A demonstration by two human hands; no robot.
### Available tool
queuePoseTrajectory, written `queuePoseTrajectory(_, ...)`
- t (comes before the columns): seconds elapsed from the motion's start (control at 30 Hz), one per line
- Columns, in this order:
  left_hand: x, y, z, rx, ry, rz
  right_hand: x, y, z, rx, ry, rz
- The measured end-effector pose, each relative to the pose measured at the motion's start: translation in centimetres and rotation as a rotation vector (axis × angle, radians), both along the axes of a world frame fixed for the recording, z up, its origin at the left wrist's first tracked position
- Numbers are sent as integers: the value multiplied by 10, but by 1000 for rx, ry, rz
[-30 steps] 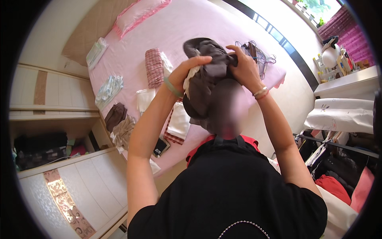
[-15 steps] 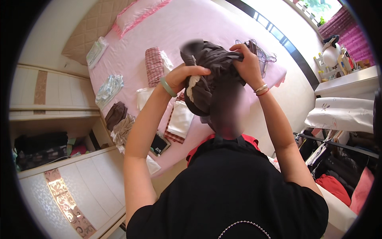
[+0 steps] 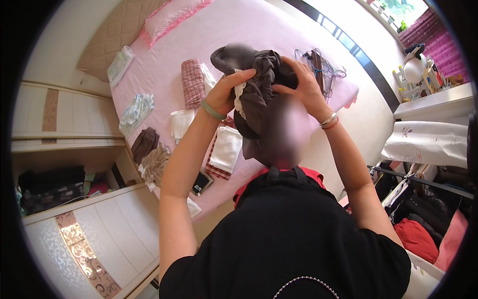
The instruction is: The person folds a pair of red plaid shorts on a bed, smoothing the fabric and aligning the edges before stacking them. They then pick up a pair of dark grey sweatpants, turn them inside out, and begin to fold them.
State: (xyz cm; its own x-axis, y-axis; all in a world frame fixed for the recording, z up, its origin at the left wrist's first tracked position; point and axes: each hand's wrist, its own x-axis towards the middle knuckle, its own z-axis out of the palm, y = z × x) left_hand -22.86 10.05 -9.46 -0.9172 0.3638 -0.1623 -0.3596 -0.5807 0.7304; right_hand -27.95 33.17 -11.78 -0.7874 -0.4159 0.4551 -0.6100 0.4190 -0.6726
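Observation:
Above the pink bed, both my hands hold up a bunched dark brown garment (image 3: 255, 107) with a strip of cream lace along its left part. My left hand (image 3: 225, 93) is closed on the lace side, thumb lying across the cloth. On the other side, my right hand (image 3: 304, 88) grips the gathered fabric between thumb and fingers. The lower part of the garment hangs toward me, and parts of it are blurred. Which kind of garment it is, I cannot tell.
The bed (image 3: 234, 25) bears a rolled red-checked cloth (image 3: 193, 84), folded white cloth (image 3: 226, 147), a crumpled beige cloth (image 3: 155, 163) and a pile of wire hangers (image 3: 326, 72). An open wardrobe (image 3: 114, 214) stands left. Hanging clothes (image 3: 423, 204) are at right.
My right hand has turned and shifted slightly lower, its thumb now showing on the fabric. The garment's top has swung left, and its upper edge opens out more.

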Motion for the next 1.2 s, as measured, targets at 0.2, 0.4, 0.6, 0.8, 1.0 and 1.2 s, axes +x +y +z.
queuePoseTrajectory(0.2, 0, 2, 4, -92, -6, 2, 9, -9, 18, 35, 367, -168)
queuePoseTrajectory(0.4, -3, 7, 0, -145, -17, 26, 7, -9, 3, 181, 57, 108)
queuePoseTrajectory(0.6, -2, 9, 4, -144, -43, 97, 5, -7, 1, 37, -76, 164)
queuePoseTrajectory(0.8, -12, -1, -5, -348, -4, 93, 7, -7, 11, -35, -200, -56)
queuePoseTrajectory(1.0, -12, -7, -14, -668, 44, 84, -2, -7, 27, -298, -387, -87)
queuePoseTrajectory(1.2, -4, 37, -3, -736, 183, 25, 12, -23, 21, -336, -544, -45)
